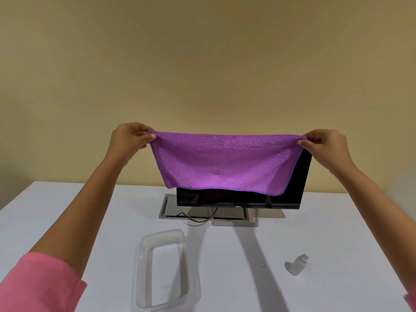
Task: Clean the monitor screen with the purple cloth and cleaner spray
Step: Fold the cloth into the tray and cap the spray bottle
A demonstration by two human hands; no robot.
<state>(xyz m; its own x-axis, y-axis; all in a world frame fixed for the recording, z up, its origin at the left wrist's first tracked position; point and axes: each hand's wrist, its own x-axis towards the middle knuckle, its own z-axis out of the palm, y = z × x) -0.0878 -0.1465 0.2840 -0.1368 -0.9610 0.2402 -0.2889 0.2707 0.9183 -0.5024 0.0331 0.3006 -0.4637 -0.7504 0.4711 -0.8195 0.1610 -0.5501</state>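
A purple cloth [225, 163] hangs spread out in the air in front of the black monitor [297, 183]. My left hand [128, 138] pinches its upper left corner and my right hand [326, 147] pinches its upper right corner. The cloth hides most of the dark screen; only the bottom strip and the right side show. The monitor stands on a silver stand [234, 218] at the back of the white table [67, 221]. A small white cleaner spray bottle [298, 264] stands on the table at the front right, untouched.
A clear plastic container [144, 266] lies on the table at the front left of centre. A dark cable [195, 218] runs from the monitor into a grey cable slot [165, 206] behind it. A beige wall rises behind the table.
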